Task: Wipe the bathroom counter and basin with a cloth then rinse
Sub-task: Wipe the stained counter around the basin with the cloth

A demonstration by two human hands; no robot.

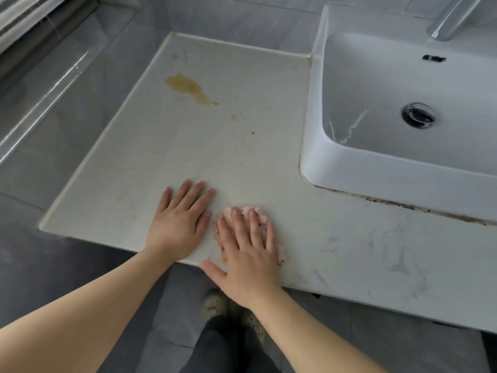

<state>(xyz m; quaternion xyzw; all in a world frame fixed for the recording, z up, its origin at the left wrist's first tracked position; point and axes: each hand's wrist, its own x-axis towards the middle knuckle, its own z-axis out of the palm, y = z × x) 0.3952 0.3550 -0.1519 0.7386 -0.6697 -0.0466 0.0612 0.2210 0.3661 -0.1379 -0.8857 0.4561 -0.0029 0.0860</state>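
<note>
Head view: right hand presses a small pink fluffy cloth flat.
Cloth sits at 6 o'clock on the pale cream stone counter, under that spread, uncurled hand; left hand rests flat just beside, holding nothing. Soft, light, probably damp: palm pressure from above should suit it. Yellow-brown stain at 11 o'clock, white ceramic basin at 2. No readable writing.

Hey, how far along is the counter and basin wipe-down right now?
Early; nothing looks finished. In hand: the right hand presses the pink cloth near the front edge of the counter, the left hand flat beside it. Left: the yellow-brown stain farther back, the dark grime along the front of the basin, the basin's inside, then rinsing.
</note>
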